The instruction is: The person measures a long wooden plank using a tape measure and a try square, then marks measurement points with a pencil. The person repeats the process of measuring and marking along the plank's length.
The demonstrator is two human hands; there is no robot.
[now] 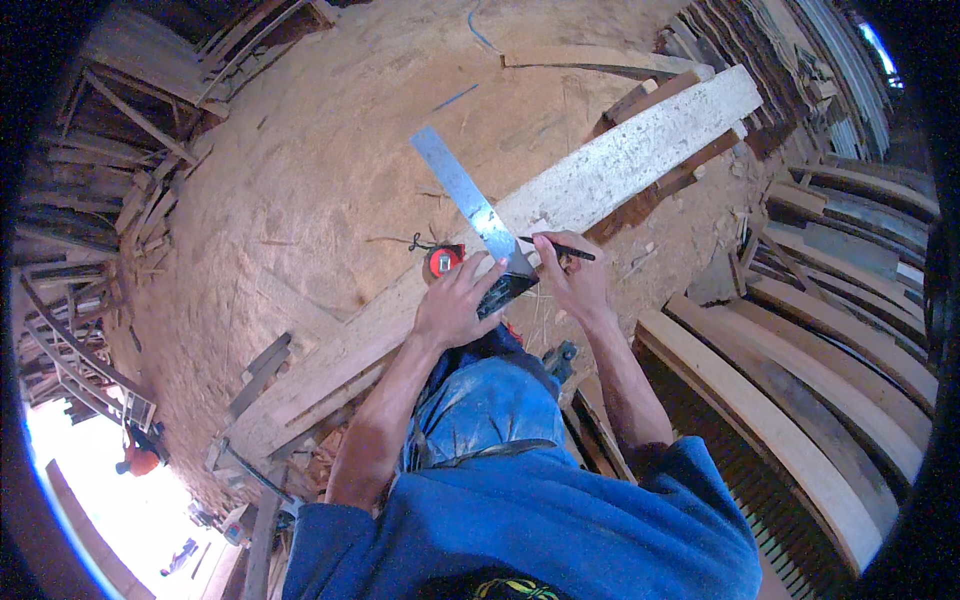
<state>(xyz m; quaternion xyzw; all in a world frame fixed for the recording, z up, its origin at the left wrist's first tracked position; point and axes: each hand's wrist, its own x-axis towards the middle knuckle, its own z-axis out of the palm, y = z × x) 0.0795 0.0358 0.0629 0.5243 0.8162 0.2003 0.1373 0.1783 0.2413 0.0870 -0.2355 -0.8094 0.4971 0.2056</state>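
Below me, my left hand [455, 300] lies flat, fingers spread, pressing a metal square [478, 215] onto a long pale plank [640, 150] that runs diagonally across the sawdust floor [330, 150]. My right hand [575, 275] pinches a dark pencil [562, 248] beside the square's blade; its tip is too small to place. A red tape measure [443, 261] sits just left, half hidden by my fingers.

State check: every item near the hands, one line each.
Left hand: pressed flat on the square's stock.
Right hand: gripping a pencil.
Pencil: tip at the blade edge.
Try square: lying across the plank.
Plank: lying flat on wooden supports.
Tape measure: resting beside the plank.
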